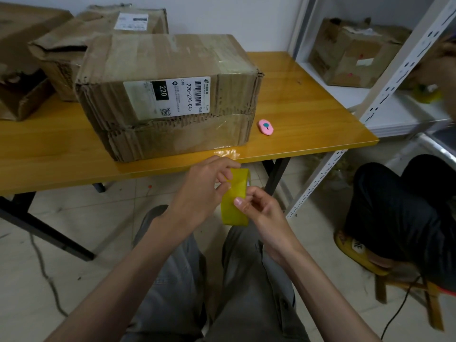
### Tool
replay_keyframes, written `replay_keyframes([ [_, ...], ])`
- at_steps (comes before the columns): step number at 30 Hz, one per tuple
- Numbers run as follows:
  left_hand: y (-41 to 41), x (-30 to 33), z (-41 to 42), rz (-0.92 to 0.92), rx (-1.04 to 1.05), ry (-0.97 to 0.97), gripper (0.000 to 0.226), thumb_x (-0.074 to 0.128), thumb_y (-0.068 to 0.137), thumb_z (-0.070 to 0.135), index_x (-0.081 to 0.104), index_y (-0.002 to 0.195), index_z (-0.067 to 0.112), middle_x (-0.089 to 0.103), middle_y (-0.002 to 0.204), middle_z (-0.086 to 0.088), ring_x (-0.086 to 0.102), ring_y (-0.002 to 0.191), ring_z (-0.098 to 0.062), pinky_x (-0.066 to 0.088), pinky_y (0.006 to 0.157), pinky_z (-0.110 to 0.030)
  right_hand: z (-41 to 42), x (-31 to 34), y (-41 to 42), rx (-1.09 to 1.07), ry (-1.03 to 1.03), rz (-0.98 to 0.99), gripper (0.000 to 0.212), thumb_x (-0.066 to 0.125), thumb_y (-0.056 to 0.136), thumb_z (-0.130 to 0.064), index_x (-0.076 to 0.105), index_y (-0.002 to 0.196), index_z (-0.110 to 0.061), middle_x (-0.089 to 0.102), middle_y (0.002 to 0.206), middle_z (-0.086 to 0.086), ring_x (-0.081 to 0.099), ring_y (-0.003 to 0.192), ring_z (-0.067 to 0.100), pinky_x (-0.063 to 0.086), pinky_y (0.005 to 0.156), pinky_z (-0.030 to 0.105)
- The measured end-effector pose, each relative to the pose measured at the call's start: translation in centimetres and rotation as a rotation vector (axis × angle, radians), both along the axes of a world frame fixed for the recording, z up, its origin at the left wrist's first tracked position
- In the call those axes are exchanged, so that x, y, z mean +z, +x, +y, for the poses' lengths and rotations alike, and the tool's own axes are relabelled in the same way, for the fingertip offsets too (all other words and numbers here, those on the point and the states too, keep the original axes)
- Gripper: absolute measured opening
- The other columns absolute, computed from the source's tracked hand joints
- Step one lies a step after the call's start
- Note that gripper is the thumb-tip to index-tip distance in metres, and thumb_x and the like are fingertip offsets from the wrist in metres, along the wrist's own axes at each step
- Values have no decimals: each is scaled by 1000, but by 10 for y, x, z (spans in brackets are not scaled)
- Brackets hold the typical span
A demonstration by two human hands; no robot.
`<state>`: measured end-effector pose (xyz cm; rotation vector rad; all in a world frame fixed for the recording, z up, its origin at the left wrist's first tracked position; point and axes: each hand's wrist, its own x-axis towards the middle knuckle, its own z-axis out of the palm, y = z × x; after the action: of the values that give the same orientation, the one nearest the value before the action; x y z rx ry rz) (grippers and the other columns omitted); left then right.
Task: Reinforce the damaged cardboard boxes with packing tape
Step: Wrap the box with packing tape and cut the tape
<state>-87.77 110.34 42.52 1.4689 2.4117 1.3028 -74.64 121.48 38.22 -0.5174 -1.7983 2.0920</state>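
Torn cardboard box [167, 95] on counter [296, 99]; pink cutter [265, 127] just right of box. Tape roll [234, 201] below counter edge, on edge, pinched by left hand [204, 186] and right hand [259, 206].

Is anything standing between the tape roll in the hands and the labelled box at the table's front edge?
Nothing visible. The tape roll, held by both hands below the table edge, has open space up to the labelled box. The pink cutter lies off to the box's right.
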Motion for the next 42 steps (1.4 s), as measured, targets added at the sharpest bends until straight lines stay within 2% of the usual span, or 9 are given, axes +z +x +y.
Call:
replay_keyframes([
  [7,-3,11,7,-236,94,-50,37,74,82,-2,68,111,21,71,77,9,65,75,-2,46,68,-6,-2,1,1,-51,106,-45,19,67,97,-10,61,115,-8,71,98,4,64,89,6,53,76,21],
  [11,-4,12,12,-219,69,-56,38,61,87,-10,59,113,18,66,78,6,60,73,-1,46,65,-11,-4,-2,1,-56,197,-99,51,78,87,-14,49,129,-14,72,108,6,70,96,17,60,82,38],
  [17,7,12,12,-127,29,14,37,52,86,-13,55,111,14,61,78,2,57,70,-8,46,64,-23,-7,-3,-1,-210,222,-72,60,75,85,-33,45,137,-31,73,98,5,70,89,27,59,79,49],
  [22,25,29,9,-109,-86,83,35,61,88,-9,51,107,19,60,78,7,59,71,-11,45,62,-18,2,0,-6,-325,324,-26,36,71,94,-26,47,116,-42,64,89,14,60,75,28,52,69,48],
  [26,18,35,8,-172,-1,140,30,65,87,-11,53,102,12,61,79,8,59,71,-5,44,64,-12,5,1,5,-235,341,72,30,66,96,-8,46,103,-29,54,89,-10,52,77,9,44,67,29],
  [31,8,52,16,-179,-5,68,25,67,89,-2,53,103,14,63,80,9,60,72,1,44,67,-11,4,8,10,-194,317,134,22,62,99,-5,44,101,-18,49,90,-2,49,79,9,42,68,23],
  [36,4,64,34,-203,27,-49,28,72,88,2,53,99,19,65,81,7,60,69,7,42,60,-5,10,24,13,-205,350,253,19,60,97,-10,42,102,-13,44,92,18,46,81,20,40,68,40],
  [40,6,74,53,-150,24,-46,30,79,85,8,55,96,22,66,86,7,63,74,-2,46,60,-11,22,39,13,-264,392,280,22,60,98,-10,41,104,-19,47,96,26,46,82,30,40,69,55],
  [42,6,81,61,-93,41,-60,34,83,82,16,54,100,21,57,102,7,61,85,-11,45,70,-21,27,48,14,-292,419,281,28,60,98,-9,42,105,-29,47,98,27,48,84,28,42,71,58],
])
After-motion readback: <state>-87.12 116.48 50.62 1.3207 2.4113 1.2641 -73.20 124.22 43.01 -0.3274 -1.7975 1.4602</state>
